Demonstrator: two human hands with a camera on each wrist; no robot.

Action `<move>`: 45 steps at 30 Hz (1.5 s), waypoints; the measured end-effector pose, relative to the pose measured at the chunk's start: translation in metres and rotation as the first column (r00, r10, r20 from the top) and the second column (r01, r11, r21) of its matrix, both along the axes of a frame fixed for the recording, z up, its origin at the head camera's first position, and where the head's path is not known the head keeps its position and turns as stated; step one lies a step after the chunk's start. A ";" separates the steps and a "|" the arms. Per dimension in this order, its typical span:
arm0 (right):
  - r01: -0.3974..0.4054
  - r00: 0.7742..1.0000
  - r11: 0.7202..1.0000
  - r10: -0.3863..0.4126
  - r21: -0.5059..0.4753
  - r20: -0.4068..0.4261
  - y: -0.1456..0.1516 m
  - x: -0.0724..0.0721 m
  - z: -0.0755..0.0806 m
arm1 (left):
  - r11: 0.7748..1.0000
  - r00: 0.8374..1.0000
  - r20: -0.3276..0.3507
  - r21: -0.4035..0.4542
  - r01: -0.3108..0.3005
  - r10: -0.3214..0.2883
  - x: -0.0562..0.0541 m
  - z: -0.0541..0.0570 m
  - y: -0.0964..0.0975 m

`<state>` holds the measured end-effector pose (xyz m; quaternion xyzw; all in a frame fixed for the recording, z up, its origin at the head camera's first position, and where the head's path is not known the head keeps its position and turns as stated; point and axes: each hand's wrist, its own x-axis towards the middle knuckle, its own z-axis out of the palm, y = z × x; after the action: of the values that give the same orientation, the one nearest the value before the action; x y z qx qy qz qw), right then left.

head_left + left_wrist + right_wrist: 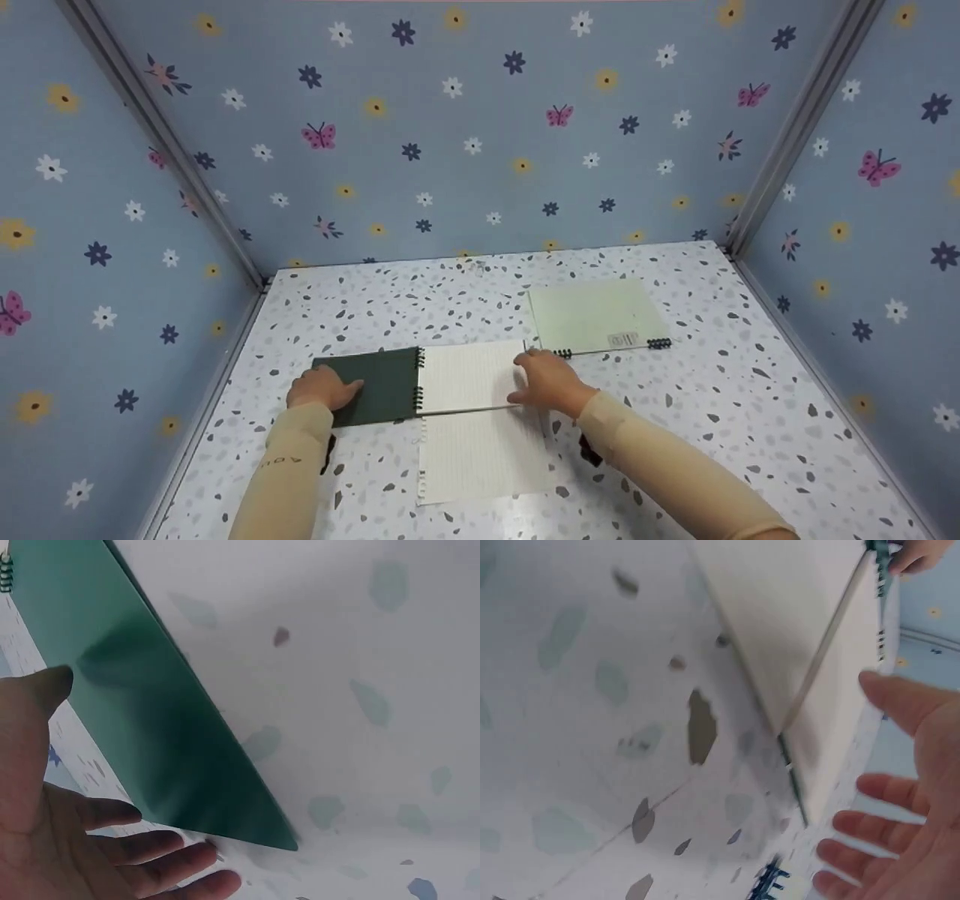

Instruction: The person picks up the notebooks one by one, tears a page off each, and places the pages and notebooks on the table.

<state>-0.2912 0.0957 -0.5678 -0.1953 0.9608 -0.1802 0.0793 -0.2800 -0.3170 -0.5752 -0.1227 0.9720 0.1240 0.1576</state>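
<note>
Notebook (450,391) open flat near centre, both hands at its outer edges

Left hand (318,387) at left edge of dark green cover (382,391), fingers relaxed, nothing grasped; right hand (553,381) by right edge of ruled pages (472,371), fingers spread, likewise unclenched. Risk, as judged: a page pulled hard could tear at the black coil (418,398); right sleeve (667,450) sweeping left might skid the thin loose sheet (480,461), ragged along its left side, just near of the pages. Cover smooth, stiff-looking. Far right: pale green pad (596,311), rectangular, coil-bound. Beneath: speckled table (375,480)
</note>
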 end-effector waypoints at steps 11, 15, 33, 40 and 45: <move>-0.096 0.991 0.991 0.085 0.098 0.103 -0.001 -0.022 -0.018 | 0.997 0.999 0.006 0.066 -0.050 0.050 -0.002 -0.003 -0.007; -0.116 0.987 0.987 0.102 0.112 0.122 -0.001 -0.023 -0.017 | 0.994 0.998 -0.010 0.092 -0.065 0.066 -0.004 -0.006 -0.013; -0.154 0.987 0.978 0.145 0.141 0.070 -0.003 -0.025 -0.024 | 0.822 0.987 -0.107 0.568 -0.041 0.123 0.014 0.046 -0.058; -0.169 0.985 0.971 0.164 0.168 0.048 -0.004 -0.025 -0.026 | 0.632 0.991 -0.083 0.775 -0.003 0.107 0.036 0.066 -0.066; -0.165 0.986 0.971 0.158 0.174 0.050 -0.004 -0.027 -0.025 | 0.524 0.990 -0.110 0.850 0.049 0.086 0.040 0.075 -0.060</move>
<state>-0.3181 0.0920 -0.5931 -0.2617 0.9524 -0.0904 0.1279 -0.2400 -0.3771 -0.4997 -0.0317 0.7951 0.5919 0.1284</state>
